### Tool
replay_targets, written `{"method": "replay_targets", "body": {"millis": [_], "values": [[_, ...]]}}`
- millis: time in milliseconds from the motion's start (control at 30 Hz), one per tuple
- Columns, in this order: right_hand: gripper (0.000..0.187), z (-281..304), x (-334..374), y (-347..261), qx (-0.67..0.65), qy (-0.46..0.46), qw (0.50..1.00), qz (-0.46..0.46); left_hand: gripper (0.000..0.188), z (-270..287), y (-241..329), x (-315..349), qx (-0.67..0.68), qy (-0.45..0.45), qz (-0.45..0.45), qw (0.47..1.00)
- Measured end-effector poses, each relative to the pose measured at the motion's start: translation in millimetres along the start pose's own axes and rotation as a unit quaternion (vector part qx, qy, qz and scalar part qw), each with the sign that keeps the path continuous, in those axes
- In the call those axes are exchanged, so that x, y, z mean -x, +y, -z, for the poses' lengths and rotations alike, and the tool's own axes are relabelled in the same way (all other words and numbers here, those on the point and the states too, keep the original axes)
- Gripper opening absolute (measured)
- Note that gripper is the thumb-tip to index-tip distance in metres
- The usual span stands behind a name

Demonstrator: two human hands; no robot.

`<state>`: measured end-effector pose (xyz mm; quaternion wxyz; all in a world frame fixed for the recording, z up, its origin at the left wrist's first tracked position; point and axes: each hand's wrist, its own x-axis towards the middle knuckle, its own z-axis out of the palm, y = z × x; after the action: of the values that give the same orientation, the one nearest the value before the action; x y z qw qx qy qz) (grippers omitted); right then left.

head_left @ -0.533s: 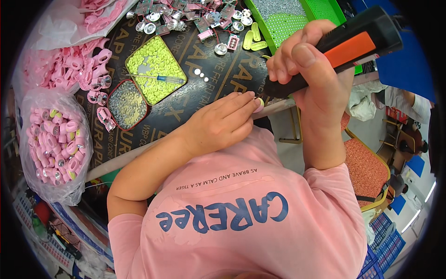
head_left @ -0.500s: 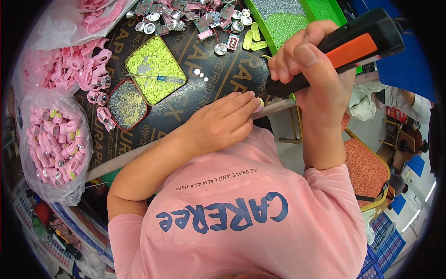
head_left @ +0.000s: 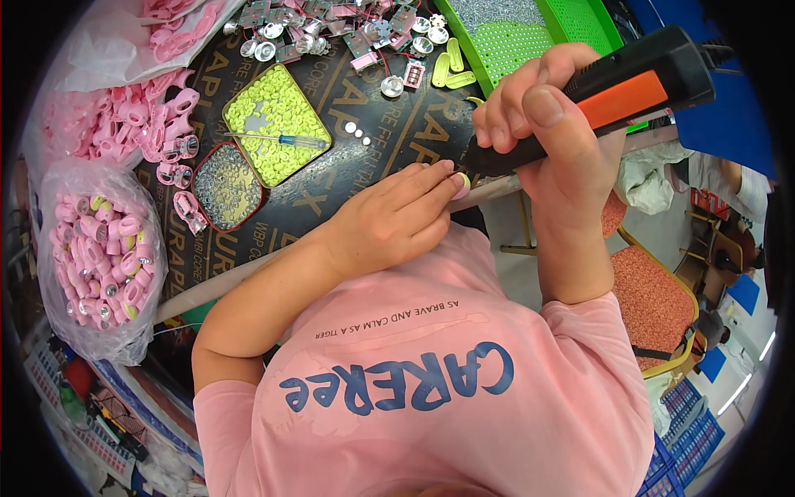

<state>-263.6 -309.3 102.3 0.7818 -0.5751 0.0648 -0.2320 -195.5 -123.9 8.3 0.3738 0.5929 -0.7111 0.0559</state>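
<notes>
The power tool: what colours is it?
The power tool is black and orange, shown in the head view.

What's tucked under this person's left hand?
At the fingertip end of the left hand, part of a small pink and yellow-green piece shows. The hand covers the rest of it, and whatever lies beneath the palm can't be seen.

Visible off to the right: a reddish, yellow-framed chair (head_left: 652, 302), a crumpled white bag (head_left: 650, 189), and blue lattice baskets (head_left: 689, 427).
</notes>
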Motion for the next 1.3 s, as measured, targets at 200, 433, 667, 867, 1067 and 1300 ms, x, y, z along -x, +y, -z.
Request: {"method": "replay_targets", "body": {"millis": [200, 433, 667, 867, 1067, 1300], "values": [[0.019, -2.4, 1.0, -5.4, 0.040, -0.009, 0.999, -0.008, 0.016, 0.9, 0.4, 0.0, -0.005, 0.002, -0.003, 1.000], [0.018, -5.2, 2.6, -9.4, 0.107, 0.023, 0.994, -0.022, 0.017, -1.2, 0.0, -0.8, -0.001, 0.012, -0.005, 1.000], [0.019, -5.3, 2.3, -7.3, 0.094, 0.025, 0.995, -0.017, 0.018, -0.3, -0.5, -0.2, -0.005, 0.006, -0.009, 1.000], [0.019, -4.9, 1.8, -5.0, 0.094, 0.018, 0.995, -0.012, 0.018, -0.9, -0.9, 0.5, 0.002, 0.007, -0.004, 1.000], [0.020, -4.2, 1.6, -5.3, 0.090, 0.010, 0.996, -0.016, 0.017, -2.1, -0.4, 1.6, -0.002, 0.008, -0.004, 1.000], [0.021, -6.9, 2.0, -6.4, 0.094, 0.013, 0.995, -0.015, 0.017, -2.3, -0.3, 2.3, 0.001, 0.010, -0.002, 1.000]]}}
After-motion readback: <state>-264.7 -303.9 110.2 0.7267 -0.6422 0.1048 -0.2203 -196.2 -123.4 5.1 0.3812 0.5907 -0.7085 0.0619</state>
